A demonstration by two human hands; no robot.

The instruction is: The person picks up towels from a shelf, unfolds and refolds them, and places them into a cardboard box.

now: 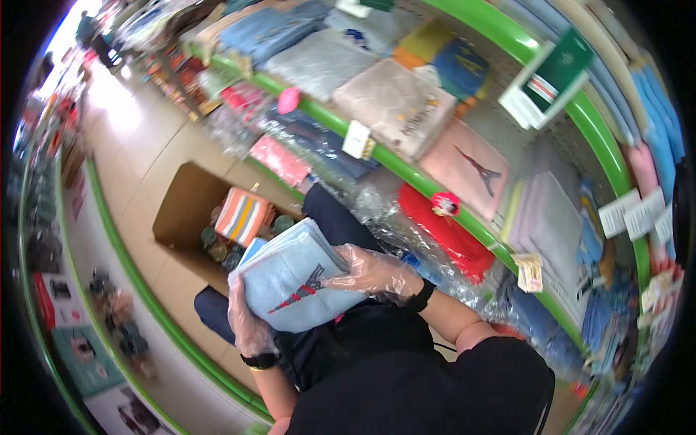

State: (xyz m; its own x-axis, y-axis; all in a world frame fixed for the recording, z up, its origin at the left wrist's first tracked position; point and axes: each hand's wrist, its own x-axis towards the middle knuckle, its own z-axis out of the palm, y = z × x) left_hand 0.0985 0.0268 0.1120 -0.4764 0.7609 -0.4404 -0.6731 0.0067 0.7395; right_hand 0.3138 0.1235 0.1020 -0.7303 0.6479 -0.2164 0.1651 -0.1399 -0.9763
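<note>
A stack of folded light blue towels [272,279] lies across my lap, the top one bearing a red and dark Eiffel Tower motif. My left hand [250,319], in a clear plastic glove, grips the stack's left edge. On the right side, my right hand [373,272], gloved the same way, has its thumb and fingers closed on the towels, fingertips by the motif. Just beyond them stands an open cardboard box [190,192]. Inside it are an orange, white and grey striped towel [245,215] and several dark rolled or rounded items.
Green-edged shelves on the right hold folded towels, including a pink one with an Eiffel Tower [467,170] and red wrapped ones [442,235]. Price tags [357,140] hang from the edge. A lower shelf with boxed goods [80,355] runs along the left. A person [93,38] stands far down the tiled aisle.
</note>
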